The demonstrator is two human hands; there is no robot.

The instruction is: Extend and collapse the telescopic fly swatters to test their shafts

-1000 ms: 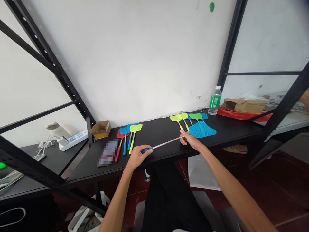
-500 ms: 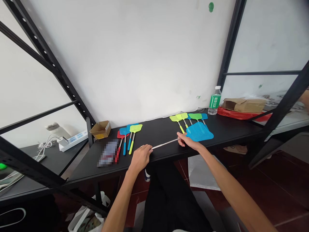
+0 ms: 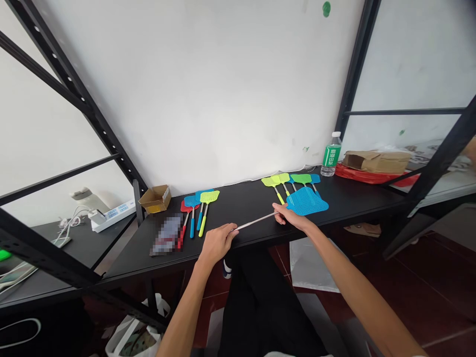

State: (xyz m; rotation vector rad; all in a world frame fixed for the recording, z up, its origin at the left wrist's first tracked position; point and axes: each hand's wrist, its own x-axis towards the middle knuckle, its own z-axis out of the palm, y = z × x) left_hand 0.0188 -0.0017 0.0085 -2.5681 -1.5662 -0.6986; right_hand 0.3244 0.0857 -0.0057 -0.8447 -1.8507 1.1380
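Observation:
A blue fly swatter [image 3: 309, 202] with a long extended metal rod is stretched between my hands over the front of the black shelf. My left hand [image 3: 217, 243] is closed around its handle end, which the fingers hide. My right hand [image 3: 289, 216] grips the rod close to the perforated blue head. Beyond the right hand lies a row of yellow-green, green and blue swatters, among them a green swatter [image 3: 301, 179]. Left of my left hand rest more swatters: a red one [image 3: 183, 228], blue ones and a yellow-green swatter [image 3: 209, 197].
A small open cardboard box [image 3: 155, 199] stands at the shelf's left end, behind a blurred-out item [image 3: 166, 235]. At the right end are a water bottle [image 3: 331, 154] and a brown cardboard package [image 3: 376, 161] on red plastic. Black metal posts rise at both sides.
My left hand has shifted very slightly to the right along the rod end. The swatter and my right hand stay nearly where they were.

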